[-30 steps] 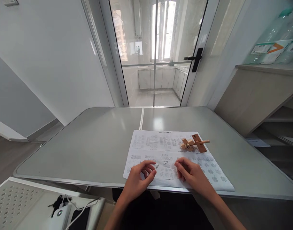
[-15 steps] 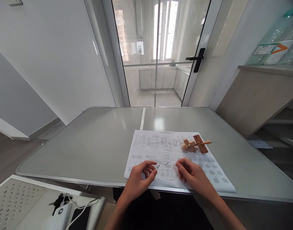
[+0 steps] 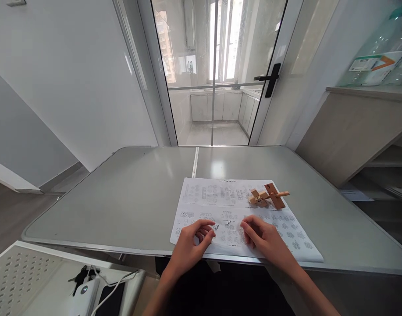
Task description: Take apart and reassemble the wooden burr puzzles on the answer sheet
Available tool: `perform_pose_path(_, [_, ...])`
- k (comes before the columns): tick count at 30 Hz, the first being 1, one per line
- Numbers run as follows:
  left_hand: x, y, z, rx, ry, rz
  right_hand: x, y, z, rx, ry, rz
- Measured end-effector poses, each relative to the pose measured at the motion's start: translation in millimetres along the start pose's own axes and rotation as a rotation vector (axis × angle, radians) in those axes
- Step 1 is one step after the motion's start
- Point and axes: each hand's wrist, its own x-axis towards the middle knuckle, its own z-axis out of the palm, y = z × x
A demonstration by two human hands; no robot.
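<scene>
My left hand point(image 3: 194, 241) rests on the front part of a printed sheet point(image 3: 204, 199), fingers loosely curled with a gap between thumb and forefinger, and nothing in it. My right hand point(image 3: 260, 235) lies on the same sheet further right, thumb and fingertips drawn together; whatever they may hold is hidden. The sheet carries rows of small diagrams. Beyond my right hand, on the sheet's far right part, is a wooden burr puzzle point(image 3: 259, 198) of pale interlocked blocks. Against it sits a brown flat wooden piece point(image 3: 275, 196) with a stick through it. Neither hand touches the wooden pieces.
The grey table point(image 3: 122, 197) has a seam and a metal front edge. At lower left, a white perforated stand point(image 3: 30, 281) holds keys point(image 3: 80, 276), a white power bank point(image 3: 85, 298), a cable and a dark phone point(image 3: 110, 300). Large bottles point(image 3: 378, 57) stand on a ledge at right.
The camera view has shifted very slightly. Both hands and the wooden pieces stay in the same places on the sheet.
</scene>
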Motion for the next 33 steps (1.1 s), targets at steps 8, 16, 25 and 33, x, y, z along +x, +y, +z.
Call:
perform_pose_path(8, [-1,-1,0.3,0.003,0.019,-0.002,0,1,1,0.002,0.006,0.006])
perform_pose_path(16, [-1,-4,0.2,0.005,0.029,0.001,1,4,2,0.018,0.018,0.005])
perform_pose_path(25, [-2,-3,0.8,0.002,0.029,-0.008,0,7,3,0.03,0.013,0.005])
perform_pose_path(33, [-1,19,3.0,-0.077,0.032,-0.103,1,4,2,0.008,0.017,-0.015])
